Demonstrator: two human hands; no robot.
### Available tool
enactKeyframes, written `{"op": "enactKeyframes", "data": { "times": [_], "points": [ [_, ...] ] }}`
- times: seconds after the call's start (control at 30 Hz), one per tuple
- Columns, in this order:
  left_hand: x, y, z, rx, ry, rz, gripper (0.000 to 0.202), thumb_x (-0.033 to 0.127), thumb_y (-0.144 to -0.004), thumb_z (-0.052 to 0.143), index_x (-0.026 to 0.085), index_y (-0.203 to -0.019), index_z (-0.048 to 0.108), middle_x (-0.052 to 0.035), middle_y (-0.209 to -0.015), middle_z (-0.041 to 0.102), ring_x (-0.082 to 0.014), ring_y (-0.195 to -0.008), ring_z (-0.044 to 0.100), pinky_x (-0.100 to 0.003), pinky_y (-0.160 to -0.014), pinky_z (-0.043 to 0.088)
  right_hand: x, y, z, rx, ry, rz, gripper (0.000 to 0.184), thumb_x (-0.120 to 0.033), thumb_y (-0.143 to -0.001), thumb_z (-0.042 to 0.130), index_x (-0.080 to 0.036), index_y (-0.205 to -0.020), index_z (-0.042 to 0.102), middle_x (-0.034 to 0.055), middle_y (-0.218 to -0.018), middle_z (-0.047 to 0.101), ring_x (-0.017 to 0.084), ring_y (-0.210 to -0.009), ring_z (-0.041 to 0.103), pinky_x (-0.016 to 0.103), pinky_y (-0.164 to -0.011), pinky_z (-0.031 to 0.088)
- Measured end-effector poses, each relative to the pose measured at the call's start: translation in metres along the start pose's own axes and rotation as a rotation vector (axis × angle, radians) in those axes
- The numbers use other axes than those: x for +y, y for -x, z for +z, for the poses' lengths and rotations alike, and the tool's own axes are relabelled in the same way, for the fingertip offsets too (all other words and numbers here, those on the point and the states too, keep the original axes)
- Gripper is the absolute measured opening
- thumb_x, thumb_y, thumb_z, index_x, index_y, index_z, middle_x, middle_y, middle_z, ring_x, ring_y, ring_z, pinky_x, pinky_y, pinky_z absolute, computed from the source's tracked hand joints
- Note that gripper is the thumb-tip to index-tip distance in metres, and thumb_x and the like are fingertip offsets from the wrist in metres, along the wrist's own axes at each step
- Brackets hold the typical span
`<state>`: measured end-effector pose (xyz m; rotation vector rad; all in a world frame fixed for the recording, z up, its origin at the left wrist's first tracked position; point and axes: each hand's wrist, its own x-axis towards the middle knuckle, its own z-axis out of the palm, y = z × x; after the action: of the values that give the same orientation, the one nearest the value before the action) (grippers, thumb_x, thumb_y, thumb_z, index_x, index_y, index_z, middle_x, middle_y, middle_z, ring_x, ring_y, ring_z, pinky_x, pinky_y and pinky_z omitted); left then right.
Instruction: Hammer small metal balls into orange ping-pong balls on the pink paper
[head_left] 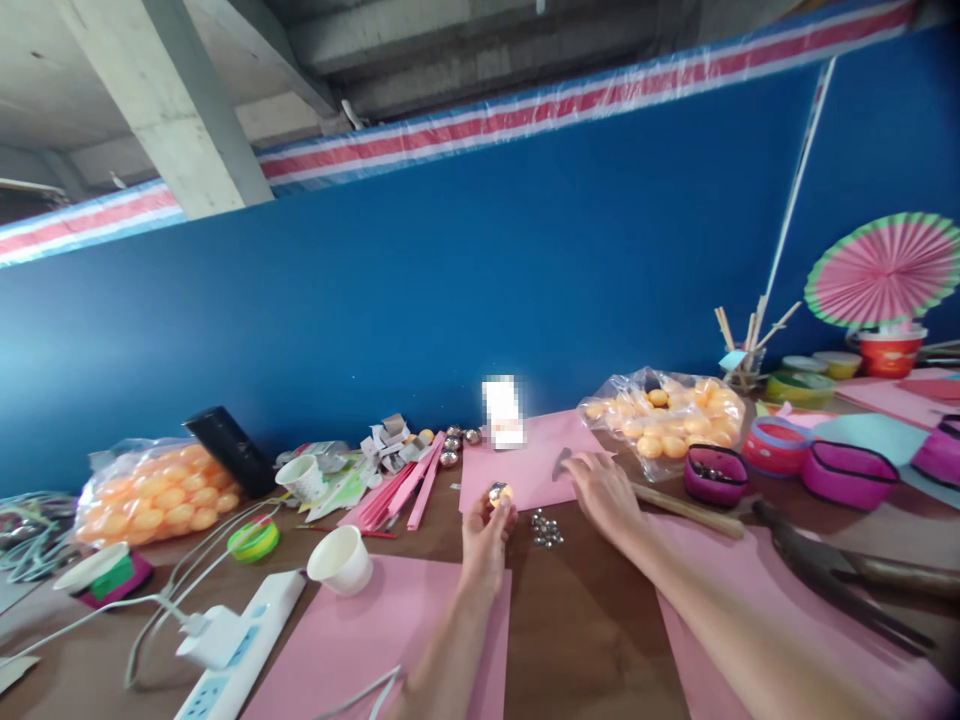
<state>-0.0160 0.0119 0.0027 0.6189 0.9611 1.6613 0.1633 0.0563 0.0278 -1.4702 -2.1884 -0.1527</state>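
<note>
My left hand (pixel 486 530) is closed around a small ball (pixel 507 495), pale orange with shiny silver studs over part of it. To the right, my right hand (pixel 600 490) lies over a hammer (pixel 694 512), fingers curled at the handle near its dark head. The wooden handle points right and rests on the table. Between my hands sits a small pile of silver studs (pixel 547 528) on the brown tabletop. Past my hands, a pink sheet (pixel 536 460) lies flat, with several silver-covered balls (pixel 450 446) at its left.
Bags of orange balls stand at left (pixel 161 500) and right (pixel 667 415). A white paper cup (pixel 341 560) and a power strip (pixel 240 645) are near my left arm. Purple pouches (pixel 847 475) and a large pair of pliers or a similar tool (pixel 832 575) lie right. A blue wall (pixel 450 260) backs the table.
</note>
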Motion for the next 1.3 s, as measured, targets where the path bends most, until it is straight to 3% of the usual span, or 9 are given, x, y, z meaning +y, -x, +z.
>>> {"op": "enactKeyframes", "data": {
  "times": [0.17, 0.3, 0.47, 0.7, 0.97, 1.17, 1.3],
  "points": [
    [-0.001, -0.002, -0.001, 0.031, -0.003, -0.012, 0.047, 0.025, -0.061, 0.072, 0.020, -0.105, 0.054, -0.0022, -0.086, 0.056, -0.0075, -0.068, 0.058, -0.021, -0.066, 0.049, -0.021, 0.006, 0.005, -0.116, -0.302, -0.233, 0.027, -0.019, -0.086, 0.036, -0.018, -0.096, 0.061, 0.0068, -0.090, 0.059, 0.016, -0.085, 0.052, 0.025, -0.074, 0.038],
    [0.000, 0.000, 0.000, 0.018, -0.014, -0.016, 0.046, 0.025, -0.062, 0.072, 0.019, -0.105, 0.055, -0.0015, -0.085, 0.055, -0.0078, -0.070, 0.058, -0.021, -0.067, 0.049, -0.023, 0.009, 0.008, -0.198, -0.314, -0.227, 0.027, -0.019, -0.086, 0.037, -0.020, -0.089, 0.064, 0.0063, -0.086, 0.060, 0.016, -0.082, 0.053, 0.024, -0.071, 0.038],
    [0.003, 0.005, 0.004, 0.016, -0.028, -0.019, 0.048, 0.025, -0.060, 0.072, 0.018, -0.105, 0.056, -0.0024, -0.085, 0.056, -0.0081, -0.070, 0.057, -0.021, -0.067, 0.048, -0.022, 0.007, 0.004, -0.229, -0.300, -0.253, 0.028, -0.019, -0.085, 0.037, -0.024, -0.095, 0.063, 0.0048, -0.085, 0.060, 0.015, -0.081, 0.053, 0.023, -0.068, 0.038],
    [0.003, 0.005, 0.005, 0.019, -0.036, -0.020, 0.052, 0.026, -0.058, 0.074, 0.018, -0.106, 0.056, -0.0042, -0.088, 0.059, -0.0089, -0.070, 0.058, -0.022, -0.067, 0.048, -0.023, 0.006, 0.006, -0.289, -0.259, -0.251, 0.028, -0.018, -0.085, 0.037, -0.019, -0.083, 0.066, 0.0068, -0.085, 0.061, 0.016, -0.082, 0.053, 0.024, -0.072, 0.037],
    [-0.001, 0.001, 0.003, 0.047, -0.049, -0.025, 0.056, 0.028, -0.053, 0.076, 0.017, -0.104, 0.057, -0.0041, -0.085, 0.060, -0.0096, -0.069, 0.059, -0.022, -0.065, 0.048, -0.022, 0.006, 0.007, -0.257, -0.243, -0.217, 0.022, -0.018, -0.084, 0.040, -0.017, -0.076, 0.061, 0.0061, -0.081, 0.061, 0.015, -0.078, 0.054, 0.023, -0.069, 0.037],
    [0.000, 0.002, 0.004, 0.046, -0.054, -0.028, 0.054, 0.027, -0.054, 0.076, 0.016, -0.103, 0.057, -0.0043, -0.085, 0.060, -0.0097, -0.070, 0.059, -0.022, -0.066, 0.048, -0.023, 0.008, 0.005, -0.180, -0.357, -0.165, 0.018, -0.022, -0.085, 0.038, -0.017, -0.079, 0.054, 0.0036, -0.076, 0.059, 0.014, -0.068, 0.054, 0.022, -0.060, 0.035],
    [0.002, 0.003, 0.004, 0.007, -0.044, -0.022, 0.051, 0.027, -0.056, 0.074, 0.017, -0.103, 0.057, -0.0035, -0.085, 0.060, -0.0086, -0.069, 0.059, -0.021, -0.065, 0.048, -0.025, 0.009, 0.008, -0.121, -0.443, -0.178, 0.014, -0.022, -0.084, 0.040, -0.018, -0.079, 0.052, 0.0031, -0.077, 0.058, 0.014, -0.071, 0.054, 0.023, -0.063, 0.037]
  ]
}}
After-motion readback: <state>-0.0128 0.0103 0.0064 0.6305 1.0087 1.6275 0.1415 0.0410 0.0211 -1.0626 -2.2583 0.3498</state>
